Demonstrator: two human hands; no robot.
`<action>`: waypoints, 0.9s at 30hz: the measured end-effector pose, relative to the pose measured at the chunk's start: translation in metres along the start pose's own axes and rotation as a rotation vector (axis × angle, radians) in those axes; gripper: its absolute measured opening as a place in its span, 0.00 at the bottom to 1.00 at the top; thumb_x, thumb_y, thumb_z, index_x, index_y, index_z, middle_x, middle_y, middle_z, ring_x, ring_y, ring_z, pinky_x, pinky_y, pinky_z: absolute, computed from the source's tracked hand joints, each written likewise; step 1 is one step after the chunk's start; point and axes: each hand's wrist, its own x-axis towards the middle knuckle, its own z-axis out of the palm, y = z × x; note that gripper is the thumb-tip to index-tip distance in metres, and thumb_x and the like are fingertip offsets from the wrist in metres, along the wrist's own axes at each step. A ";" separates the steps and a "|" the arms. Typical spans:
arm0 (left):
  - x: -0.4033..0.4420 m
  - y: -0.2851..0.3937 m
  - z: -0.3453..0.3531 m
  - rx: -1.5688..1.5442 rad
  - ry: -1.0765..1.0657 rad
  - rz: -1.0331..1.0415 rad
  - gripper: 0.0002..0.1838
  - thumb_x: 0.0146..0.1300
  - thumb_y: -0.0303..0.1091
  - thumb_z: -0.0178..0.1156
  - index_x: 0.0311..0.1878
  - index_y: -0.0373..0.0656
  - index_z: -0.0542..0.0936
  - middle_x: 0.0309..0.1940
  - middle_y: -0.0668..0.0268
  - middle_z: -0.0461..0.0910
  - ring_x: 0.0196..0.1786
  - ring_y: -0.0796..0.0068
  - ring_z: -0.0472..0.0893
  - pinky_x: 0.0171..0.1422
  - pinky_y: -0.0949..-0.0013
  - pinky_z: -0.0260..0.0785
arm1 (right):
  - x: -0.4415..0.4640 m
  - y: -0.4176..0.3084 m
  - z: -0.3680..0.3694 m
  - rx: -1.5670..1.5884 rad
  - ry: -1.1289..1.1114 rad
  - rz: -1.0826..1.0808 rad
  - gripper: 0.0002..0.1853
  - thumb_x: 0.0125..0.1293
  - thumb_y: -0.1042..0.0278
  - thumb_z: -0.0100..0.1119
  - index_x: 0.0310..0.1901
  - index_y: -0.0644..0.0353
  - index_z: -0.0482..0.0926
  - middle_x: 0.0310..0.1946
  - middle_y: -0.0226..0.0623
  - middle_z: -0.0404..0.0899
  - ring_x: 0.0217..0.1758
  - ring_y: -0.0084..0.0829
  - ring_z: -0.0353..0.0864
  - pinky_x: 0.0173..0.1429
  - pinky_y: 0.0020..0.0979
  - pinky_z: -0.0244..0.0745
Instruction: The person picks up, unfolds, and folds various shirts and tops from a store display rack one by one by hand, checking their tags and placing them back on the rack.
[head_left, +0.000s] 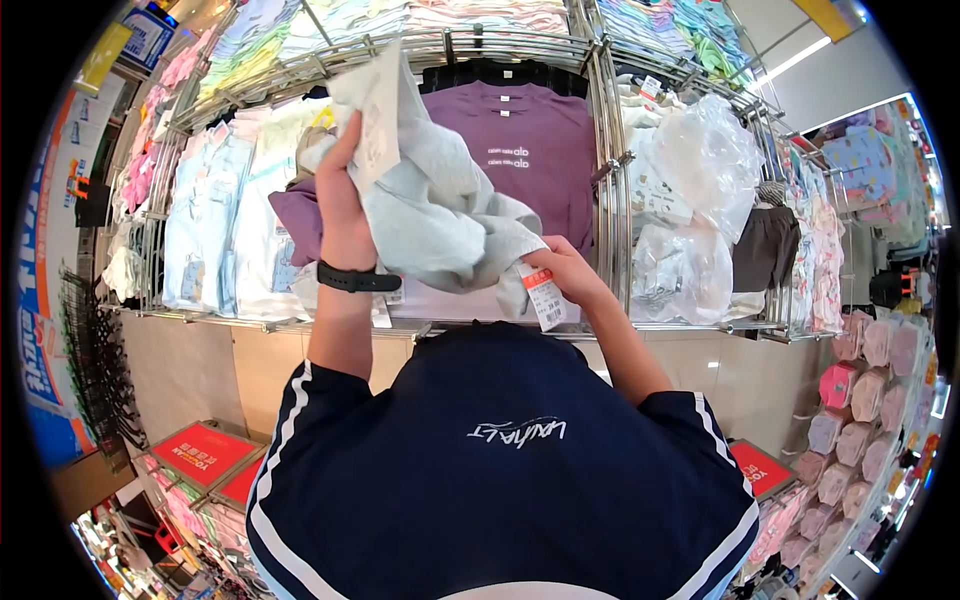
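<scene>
A pale grey garment (430, 205), bunched and partly unfolded, is held up in front of my chest; its exact kind is hard to make out. My left hand (345, 190), with a black band on the wrist, grips its upper left side, beside a flat whitish piece (382, 130) that stands up there. Lower down on the right, my right hand (568, 272) pinches the garment's edge. From that edge hangs a red and white price tag (545, 300), just below my right fingers. Behind the garment lie folded purple T-shirts (550, 150) with small white lettering.
A metal rack (607, 200) divides the display. Light-coloured clothes (200, 230) lie at the left, clear plastic-wrapped garments (690, 200) at the right. Folded pastel clothes (480, 15) fill the upper shelf. Red signs (205, 450) stand low at the left, packaged goods (840, 385) at the right.
</scene>
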 end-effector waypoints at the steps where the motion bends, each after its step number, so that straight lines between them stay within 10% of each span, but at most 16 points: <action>1: 0.002 -0.005 -0.006 0.016 0.056 -0.005 0.18 0.71 0.41 0.51 0.57 0.40 0.75 0.46 0.58 0.83 0.45 0.63 0.84 0.52 0.59 0.78 | -0.005 -0.007 0.000 -0.056 -0.029 0.051 0.13 0.63 0.66 0.60 0.45 0.66 0.80 0.40 0.36 0.80 0.38 0.24 0.80 0.42 0.26 0.74; 7: -0.035 -0.072 -0.012 -0.046 0.143 -0.200 0.17 0.68 0.39 0.56 0.54 0.39 0.76 0.44 0.60 0.83 0.43 0.65 0.84 0.51 0.63 0.77 | 0.028 0.048 0.014 -0.970 0.037 -0.596 0.36 0.56 0.63 0.68 0.65 0.60 0.64 0.65 0.47 0.63 0.66 0.42 0.65 0.66 0.38 0.62; 9: -0.039 -0.090 -0.004 -0.107 0.156 -0.321 0.17 0.68 0.39 0.57 0.54 0.38 0.77 0.43 0.61 0.84 0.41 0.67 0.84 0.48 0.66 0.78 | 0.025 0.040 0.041 -0.563 -0.076 -0.446 0.41 0.57 0.61 0.68 0.70 0.59 0.60 0.68 0.46 0.63 0.72 0.43 0.61 0.72 0.39 0.56; 11: -0.037 -0.087 -0.010 -0.093 0.195 -0.312 0.18 0.69 0.40 0.56 0.55 0.37 0.77 0.43 0.61 0.84 0.41 0.68 0.85 0.46 0.68 0.78 | 0.080 0.135 0.015 -0.263 0.031 -0.236 0.29 0.64 0.63 0.61 0.65 0.61 0.67 0.59 0.42 0.72 0.64 0.38 0.69 0.66 0.38 0.64; 15: -0.041 -0.049 -0.056 0.187 0.258 -0.153 0.21 0.71 0.41 0.53 0.60 0.37 0.73 0.51 0.58 0.81 0.50 0.63 0.83 0.55 0.62 0.76 | 0.060 0.093 0.005 0.006 0.108 -0.147 0.19 0.68 0.67 0.57 0.58 0.63 0.74 0.41 0.36 0.81 0.49 0.27 0.78 0.54 0.30 0.72; 16: -0.045 -0.043 -0.066 0.156 0.281 -0.168 0.21 0.71 0.41 0.52 0.60 0.37 0.73 0.51 0.58 0.81 0.50 0.63 0.83 0.56 0.61 0.76 | 0.052 0.075 0.003 0.038 -0.011 -0.105 0.30 0.64 0.68 0.61 0.67 0.64 0.64 0.35 0.35 0.81 0.45 0.22 0.78 0.52 0.24 0.71; 20: -0.061 -0.044 -0.091 -0.058 0.181 -0.200 0.22 0.72 0.43 0.51 0.60 0.38 0.73 0.51 0.57 0.81 0.50 0.61 0.82 0.56 0.59 0.75 | 0.047 0.050 0.042 -0.715 -0.226 -0.044 0.53 0.56 0.68 0.67 0.75 0.61 0.39 0.46 0.43 0.79 0.51 0.35 0.78 0.61 0.34 0.70; 23: -0.062 -0.062 -0.033 -0.238 0.149 -0.225 0.21 0.70 0.44 0.53 0.58 0.39 0.75 0.47 0.60 0.83 0.44 0.64 0.84 0.49 0.62 0.79 | 0.090 0.112 0.053 -0.514 -0.355 -0.414 0.46 0.59 0.65 0.67 0.73 0.63 0.48 0.67 0.48 0.65 0.65 0.37 0.69 0.66 0.34 0.67; 27: -0.069 -0.041 -0.010 -0.177 0.054 -0.226 0.22 0.70 0.44 0.54 0.59 0.39 0.74 0.49 0.59 0.82 0.47 0.64 0.83 0.52 0.62 0.78 | 0.085 0.117 0.046 0.135 -0.245 -0.068 0.37 0.60 0.65 0.66 0.68 0.65 0.61 0.62 0.46 0.71 0.61 0.33 0.74 0.62 0.33 0.69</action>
